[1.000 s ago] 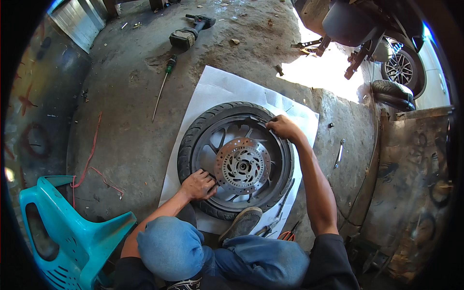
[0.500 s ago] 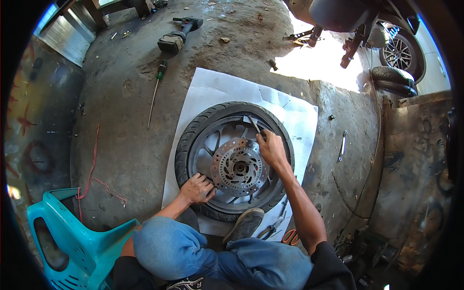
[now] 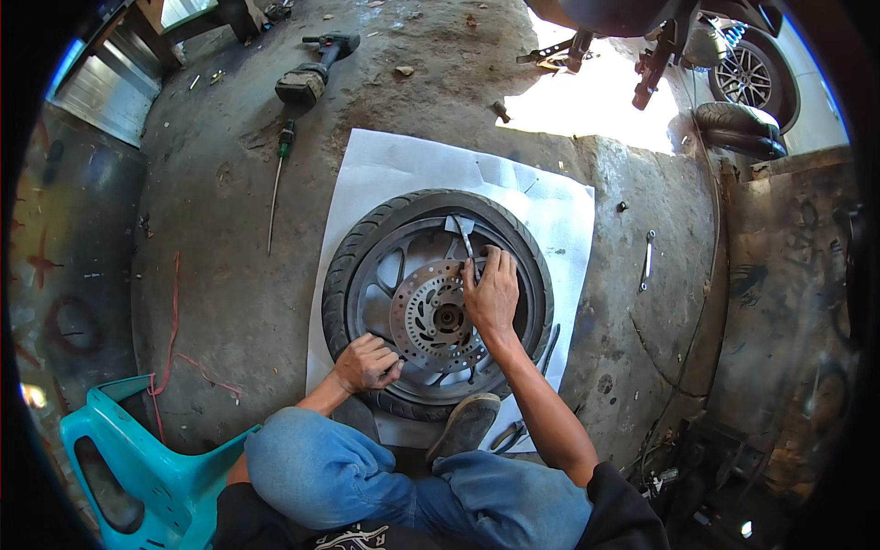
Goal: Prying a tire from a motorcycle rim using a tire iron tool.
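Note:
A motorcycle wheel [image 3: 376, 312] with its black tyre [image 3: 344, 266] and drilled brake disc [image 3: 412, 316] lies flat on a white sheet [image 3: 367, 170] before me. On its near left edge rests my left hand [image 3: 368, 363], fingers curled in over the rim. My right hand [image 3: 492, 293] is over the disc's right side, closed on the lower end of a slim metal tyre lever [image 3: 463, 236]. The lever's far tip meets the rim at a small pale scrap [image 3: 450, 223], whose material I cannot make out. My palms hide what lies beneath them.
Pliers [image 3: 510, 436] lie by my shoe [image 3: 463, 426]. A screwdriver [image 3: 280, 174] and cordless power tool [image 3: 316, 69] are far left, a spanner [image 3: 648, 261] right. A turquoise stool [image 3: 156, 467] stands near left; a motorcycle [image 3: 655, 64] and loose tyres [image 3: 738, 124] are far right.
My right hand has shifted left and slightly down toward the disc, and the lever stands more upright. My left hand stays on the wheel's near left edge. The whole view has shifted slightly.

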